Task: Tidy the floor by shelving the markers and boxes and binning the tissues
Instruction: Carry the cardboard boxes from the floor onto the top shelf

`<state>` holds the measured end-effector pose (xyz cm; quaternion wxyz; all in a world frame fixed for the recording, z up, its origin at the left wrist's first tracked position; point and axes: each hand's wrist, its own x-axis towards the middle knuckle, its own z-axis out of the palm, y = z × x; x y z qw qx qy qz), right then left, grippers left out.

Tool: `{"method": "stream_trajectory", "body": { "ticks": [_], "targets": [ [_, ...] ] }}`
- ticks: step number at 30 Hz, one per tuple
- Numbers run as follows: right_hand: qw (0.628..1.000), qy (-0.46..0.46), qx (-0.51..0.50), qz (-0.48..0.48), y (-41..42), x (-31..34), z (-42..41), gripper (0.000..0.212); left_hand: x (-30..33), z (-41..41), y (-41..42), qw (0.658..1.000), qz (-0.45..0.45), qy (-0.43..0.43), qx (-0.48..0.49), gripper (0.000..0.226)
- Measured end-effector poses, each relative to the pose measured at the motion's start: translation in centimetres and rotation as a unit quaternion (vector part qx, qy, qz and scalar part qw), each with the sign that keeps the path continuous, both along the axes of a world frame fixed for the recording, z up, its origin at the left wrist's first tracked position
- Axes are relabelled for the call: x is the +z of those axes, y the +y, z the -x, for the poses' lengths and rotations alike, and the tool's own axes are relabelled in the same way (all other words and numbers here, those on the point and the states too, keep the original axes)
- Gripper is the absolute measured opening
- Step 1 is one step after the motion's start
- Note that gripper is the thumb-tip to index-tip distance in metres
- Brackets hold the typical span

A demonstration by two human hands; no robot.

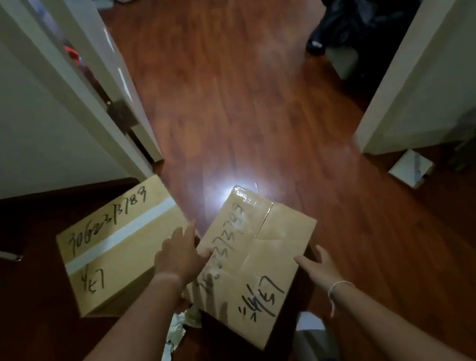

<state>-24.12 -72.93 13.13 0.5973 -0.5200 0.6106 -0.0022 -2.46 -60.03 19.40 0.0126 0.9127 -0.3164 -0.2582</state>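
From the head view, two cardboard boxes lie on the dark, glossy wooden floor [234, 103], and the nearer box [256, 267], turned at an angle, sits at about 6 o'clock in the frame with both hands closing on it. The left hand [180, 255] rests with spread fingers on the box's left top edge; its grip looks open, pressing rather than clasping. The right hand [319, 265] reaches along the box's right side at 4 o'clock, fingers extended and touching or just beside the edge; it has not closed on anything that can be seen. The second box [120, 249] lies at 9 o'clock, just beside the left hand, sealed with a pale strip of tape across its lid. Both boxes are flat-sided, tan, matt cardboard with black handwritten numbers; the nearer one carries clear shiny tape that catches the bright glare on the floor beyond it. Crumpled tissues [174, 341], whitish and soft-looking, lie at 7 o'clock below the left forearm, partly tucked against the box's near corner. As a judgement, the risk is a one-sided lift: with palms flat on smooth tape and cardboard, the box could slip or tip, and its corner could drag the tissues or knock the neighbouring box. The polished floor would let it slide away easily if pushed instead of lifted. No markers can be made out.
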Motion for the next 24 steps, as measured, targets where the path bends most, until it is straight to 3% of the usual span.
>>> {"method": "stream_trajectory", "body": {
  "ticks": [6, 9, 13, 18, 24],
  "targets": [
    [0.996, 0.014, -0.015, -0.085, -0.8, -6.6, -0.3, 0.088, -7.3, -2.2, -1.5, 0.991, 0.018, 0.112, 0.063, 0.054],
    [0.993, 0.019, 0.007, -0.120, -0.7, -8.8, -0.7, 0.081, -9.8, -2.3, -2.0, 0.981, 0.036, 0.166, 0.097, 0.040],
    [0.991, 0.013, -0.003, -0.136, 0.0, -10.4, -1.0, 0.072, -11.6, -2.4, -2.6, 0.968, 0.060, 0.198, 0.139, 0.044],
    [0.992, -0.034, -0.039, -0.112, 0.2, -10.9, -1.4, 0.072, -13.3, -3.3, -2.8, 0.958, 0.027, 0.221, 0.181, 0.086],
    [0.989, -0.064, -0.100, -0.087, -1.0, -9.0, 0.0, 0.072, -11.1, -0.6, -3.2, 0.936, 0.082, 0.254, 0.230, 0.054]
  ]
}}
